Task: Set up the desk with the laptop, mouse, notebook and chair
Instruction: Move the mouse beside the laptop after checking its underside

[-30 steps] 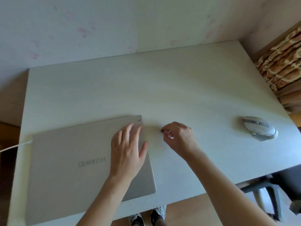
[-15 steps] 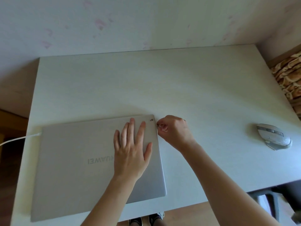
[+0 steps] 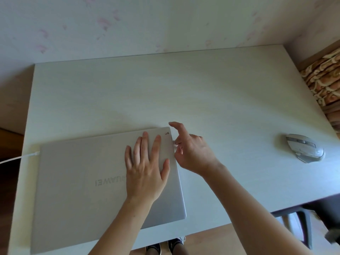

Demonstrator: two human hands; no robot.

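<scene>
Risk: small white plug [image 3: 174, 143], pinched by right hand [image 3: 193, 153] at closed silver laptop's [image 3: 82, 181] 3 o'clock edge, may misalign and jam. Left hand [image 3: 145, 173] lies flat, fingers spread, holding nothing. Grey mouse [image 3: 304, 148] sits well apart at 3 o'clock on white tabletop [image 3: 184, 89].

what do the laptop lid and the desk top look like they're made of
Laptop lid: probably metal, likely aluminium, with a matte silver finish; it shows an even soft sheen and a flush logo. Desk top: looks like pale laminate or painted wood board, matte, with faint straight grain lines; the core can't be told.
</scene>
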